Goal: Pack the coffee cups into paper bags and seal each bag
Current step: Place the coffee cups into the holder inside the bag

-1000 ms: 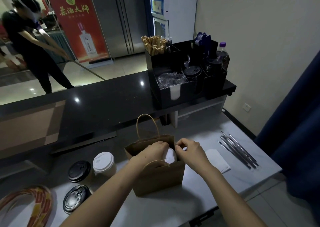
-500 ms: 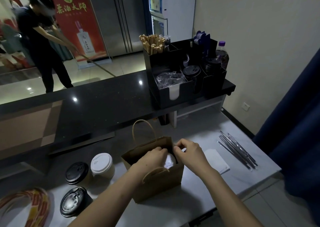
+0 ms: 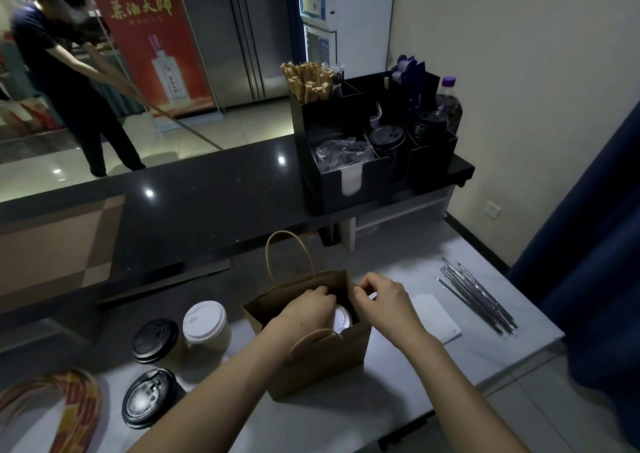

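A brown paper bag (image 3: pixel 311 366) stands upright on the pale table (image 3: pixel 398 383), its far handle raised. Inside it the white lid of a coffee cup (image 3: pixel 343 318) shows between my hands. My left hand (image 3: pixel 306 310) reaches over the bag's mouth, its curled fingertips pinching the far rim. My right hand (image 3: pixel 382 300) pinches the rim at the bag's far right corner. Left of the bag stand a white-lidded cup (image 3: pixel 206 324) and two black-lidded cups (image 3: pixel 156 340) (image 3: pixel 150 402).
Metal straws (image 3: pixel 478 300) and a white napkin (image 3: pixel 437 317) lie to the right. A raised black counter (image 3: pixel 207 203) carries a black organizer (image 3: pixel 374 162) with lids and stirrers. A striped band (image 3: pixel 74 411) lies at the near left. A blue curtain (image 3: pixel 588 245) hangs at the right.
Both hands stay at the bag's mouth, with the fingers shifting slightly along the rim. A person beyond the counter has moved to the right.
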`<state>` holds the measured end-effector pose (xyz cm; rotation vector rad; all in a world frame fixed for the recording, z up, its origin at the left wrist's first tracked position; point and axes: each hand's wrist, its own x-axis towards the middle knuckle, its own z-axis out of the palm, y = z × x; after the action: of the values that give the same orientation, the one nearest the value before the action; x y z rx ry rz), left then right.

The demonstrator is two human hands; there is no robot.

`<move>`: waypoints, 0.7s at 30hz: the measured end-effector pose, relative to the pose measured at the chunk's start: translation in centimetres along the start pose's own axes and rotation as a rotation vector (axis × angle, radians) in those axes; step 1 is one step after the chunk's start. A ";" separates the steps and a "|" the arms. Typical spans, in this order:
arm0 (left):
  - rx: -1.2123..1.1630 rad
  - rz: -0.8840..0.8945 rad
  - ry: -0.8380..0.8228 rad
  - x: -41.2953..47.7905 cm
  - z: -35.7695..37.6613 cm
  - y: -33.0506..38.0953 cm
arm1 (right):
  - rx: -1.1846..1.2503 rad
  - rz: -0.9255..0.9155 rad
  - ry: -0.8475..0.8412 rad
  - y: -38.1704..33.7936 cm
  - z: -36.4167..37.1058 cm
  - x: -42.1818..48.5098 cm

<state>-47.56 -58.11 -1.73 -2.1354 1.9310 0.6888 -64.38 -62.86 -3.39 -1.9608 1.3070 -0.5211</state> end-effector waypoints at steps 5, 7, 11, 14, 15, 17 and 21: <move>0.049 0.034 0.016 -0.1 1.1 0.1 | 0.010 0.022 0.006 -0.3 0.0 -0.4; 0.074 0.046 0.029 -0.2 1.2 0.2 | 0.011 0.021 0.007 -0.5 0.1 -0.6; 0.066 0.052 0.029 -0.1 1.5 0.0 | -0.006 0.025 0.013 -0.6 0.1 -0.8; 0.053 0.068 0.029 -0.4 1.2 -0.1 | -0.026 0.027 0.023 -0.9 0.0 -1.0; 0.060 0.072 0.036 -0.4 1.1 -0.1 | -0.034 0.029 0.027 -1.1 0.0 -1.1; 0.070 0.073 0.024 -0.7 0.9 -0.1 | -0.051 0.048 0.046 -1.4 -0.2 -1.3; -0.035 0.075 0.016 -1.3 0.2 -0.7 | -0.099 0.049 0.055 -1.7 -0.2 -1.4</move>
<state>-46.94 -56.76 -1.41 -2.1046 2.0307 0.7268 -64.03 -61.30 -1.88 -2.0017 1.4362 -0.4980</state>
